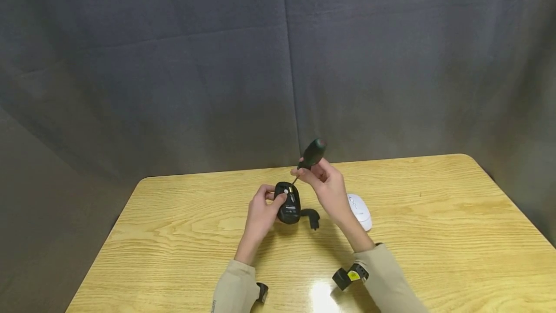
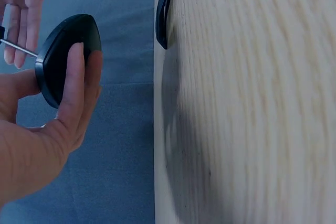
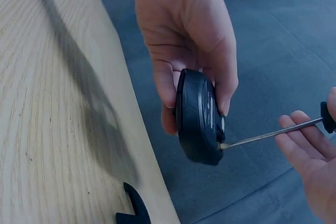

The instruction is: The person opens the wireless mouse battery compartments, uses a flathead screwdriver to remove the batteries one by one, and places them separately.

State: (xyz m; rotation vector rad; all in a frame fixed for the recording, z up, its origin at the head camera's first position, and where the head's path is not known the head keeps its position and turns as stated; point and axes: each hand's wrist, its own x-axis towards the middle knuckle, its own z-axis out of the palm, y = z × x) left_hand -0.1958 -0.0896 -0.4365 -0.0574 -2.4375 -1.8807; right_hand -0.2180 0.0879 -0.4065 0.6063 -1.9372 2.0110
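Note:
My left hand (image 1: 261,212) grips a black computer mouse (image 1: 288,211) with its underside turned up, thumb on the underside and fingers behind the shell. In the left wrist view the mouse (image 2: 63,61) is held above the table. My right hand (image 1: 327,185) holds a screwdriver (image 1: 313,153) by its dark handle. The thin metal shaft (image 3: 273,134) slants down to the mouse, its tip right at the underside near one end. A curved black cover piece (image 1: 311,216) lies on the table just right of the mouse.
A white mouse (image 1: 359,211) lies on the wooden table (image 1: 182,235) beside my right wrist. Dark cloth (image 1: 208,86) hangs behind the table's far edge. Black camera mounts (image 1: 343,278) are strapped at both wrists.

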